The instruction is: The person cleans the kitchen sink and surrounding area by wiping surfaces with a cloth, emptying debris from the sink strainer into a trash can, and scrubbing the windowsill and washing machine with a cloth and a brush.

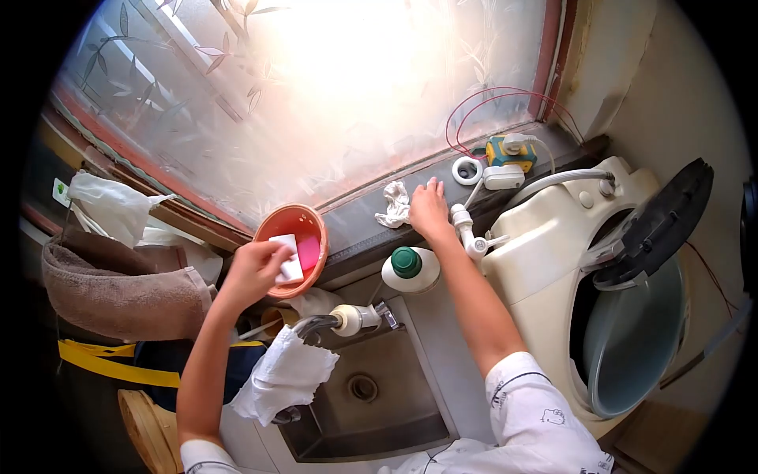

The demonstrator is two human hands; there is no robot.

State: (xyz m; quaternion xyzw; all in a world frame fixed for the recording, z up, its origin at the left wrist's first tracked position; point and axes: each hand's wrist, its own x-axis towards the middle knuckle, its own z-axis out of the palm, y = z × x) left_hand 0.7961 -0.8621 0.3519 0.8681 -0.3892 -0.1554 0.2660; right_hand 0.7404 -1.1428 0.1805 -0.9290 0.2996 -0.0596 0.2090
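My left hand (254, 275) grips a white sponge (289, 265) by its edge, at the mouth of an orange plastic tub (272, 220). A bright pink item (309, 252) lies inside the tub. On the windowsill (355, 227), my right hand (429, 208) rests with its fingers stretched forward. Just left of its fingers is a crumpled white cloth or tissue (394, 205). Below that hand stands a white bottle with a green cap (407, 262). A roll of white tape (467, 170) lies to the right of the fingertips.
A steel sink (371, 423) lies below, its faucet (355, 319) draped with a white cloth (288, 375). At right stands a cream washing machine (537, 261) with its dark lid (663, 221) raised. A yellow-green plug adapter (505, 154) sits on the sill; a brown towel (118, 288) hangs left.
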